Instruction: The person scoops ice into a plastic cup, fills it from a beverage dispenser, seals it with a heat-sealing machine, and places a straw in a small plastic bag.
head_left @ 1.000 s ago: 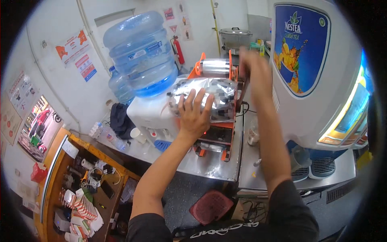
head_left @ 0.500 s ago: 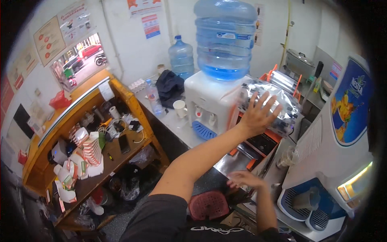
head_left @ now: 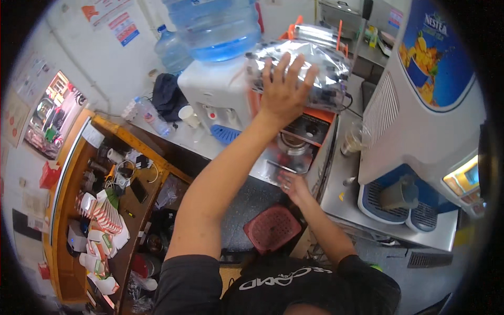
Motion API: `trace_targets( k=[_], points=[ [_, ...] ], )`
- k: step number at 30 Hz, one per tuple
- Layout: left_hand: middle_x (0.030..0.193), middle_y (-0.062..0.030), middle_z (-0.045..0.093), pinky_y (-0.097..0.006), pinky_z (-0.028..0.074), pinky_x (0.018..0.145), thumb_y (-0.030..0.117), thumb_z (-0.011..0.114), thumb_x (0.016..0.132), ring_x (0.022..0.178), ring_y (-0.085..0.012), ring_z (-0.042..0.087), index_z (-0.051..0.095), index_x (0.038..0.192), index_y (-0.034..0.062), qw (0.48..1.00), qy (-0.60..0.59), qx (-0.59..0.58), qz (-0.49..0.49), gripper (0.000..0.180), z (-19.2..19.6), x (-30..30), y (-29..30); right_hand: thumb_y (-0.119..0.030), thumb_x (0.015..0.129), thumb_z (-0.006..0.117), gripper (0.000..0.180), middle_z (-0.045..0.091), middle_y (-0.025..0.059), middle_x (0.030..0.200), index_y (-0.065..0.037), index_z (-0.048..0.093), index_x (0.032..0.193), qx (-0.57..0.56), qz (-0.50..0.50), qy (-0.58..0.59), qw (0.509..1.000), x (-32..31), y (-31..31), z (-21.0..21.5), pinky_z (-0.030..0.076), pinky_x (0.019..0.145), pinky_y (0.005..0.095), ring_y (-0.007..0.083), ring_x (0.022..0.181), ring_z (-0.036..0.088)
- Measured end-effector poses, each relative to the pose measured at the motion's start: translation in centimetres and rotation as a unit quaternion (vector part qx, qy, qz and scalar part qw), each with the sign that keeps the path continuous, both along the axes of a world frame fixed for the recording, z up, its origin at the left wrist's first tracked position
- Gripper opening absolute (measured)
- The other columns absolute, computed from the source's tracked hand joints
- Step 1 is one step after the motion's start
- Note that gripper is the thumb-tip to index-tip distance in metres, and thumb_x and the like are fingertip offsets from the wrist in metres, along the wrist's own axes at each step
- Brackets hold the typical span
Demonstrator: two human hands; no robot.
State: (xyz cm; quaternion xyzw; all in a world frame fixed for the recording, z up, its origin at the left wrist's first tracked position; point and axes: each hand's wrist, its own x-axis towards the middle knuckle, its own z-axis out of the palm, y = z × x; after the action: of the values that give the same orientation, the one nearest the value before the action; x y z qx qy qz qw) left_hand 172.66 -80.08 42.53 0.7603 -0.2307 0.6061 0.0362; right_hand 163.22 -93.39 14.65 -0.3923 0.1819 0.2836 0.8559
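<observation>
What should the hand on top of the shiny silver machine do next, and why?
Probably press down. The left hand lies flat, fingers spread, on the foil-covered top of the orange machine, while the right hand is low at the front edge of its metal tray, apparently steadying it. A filled cup waits beside it.

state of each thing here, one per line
left hand: open, flat on the sealing machine
right hand: low, at the machine's base
sealing machine: foil-covered top
water jug: inverted on dispenser, partly full
plastic cup: upright, holds drink
red stool: unoccupied
</observation>
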Motion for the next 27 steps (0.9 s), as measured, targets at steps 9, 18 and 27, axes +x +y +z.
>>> trace_targets(
  k=[9,18,27],
  points=[
    [0.140,-0.0157,0.047,-0.065,0.028,0.106,0.009,0.058,0.083,0.127,-0.0411,0.045,0.043,0.139,0.0176,1.000,0.013,0.007,0.013,0.059,-0.6,0.1,-0.8,0.004,0.086,0.058,0.035,0.061,0.0082,0.130,-0.008,0.046,0.116,-0.031,0.133,-0.052,0.989,-6.9,-1.8,2.2,0.045,0.085,0.0334,0.0185,0.111,0.057],
    [0.140,-0.0194,0.045,-0.049,0.029,0.112,-0.001,0.069,0.066,0.132,-0.0405,0.039,0.044,0.139,0.0095,0.975,0.121,-0.132,-0.131,0.079,-3.5,-7.0,0.9,-0.032,0.104,0.034,0.042,0.058,0.0136,0.131,-0.003,0.051,0.130,0.214,-0.041,0.008,0.976,1.0,-2.0,-6.6,0.048,0.098,0.0512,0.0289,0.115,0.061],
    [0.134,-0.0143,0.047,-0.050,0.031,0.107,0.017,0.085,0.060,0.128,-0.0359,0.038,0.054,0.131,0.0097,0.754,0.545,-0.364,-0.031,0.078,-19.5,-11.3,4.9,-0.033,0.104,0.035,0.044,0.058,0.0141,0.131,-0.003,0.051,0.132,0.336,-0.020,-0.006,0.942,6.4,1.0,-6.1,0.048,0.099,0.0508,0.0295,0.116,0.060]
  ],
)
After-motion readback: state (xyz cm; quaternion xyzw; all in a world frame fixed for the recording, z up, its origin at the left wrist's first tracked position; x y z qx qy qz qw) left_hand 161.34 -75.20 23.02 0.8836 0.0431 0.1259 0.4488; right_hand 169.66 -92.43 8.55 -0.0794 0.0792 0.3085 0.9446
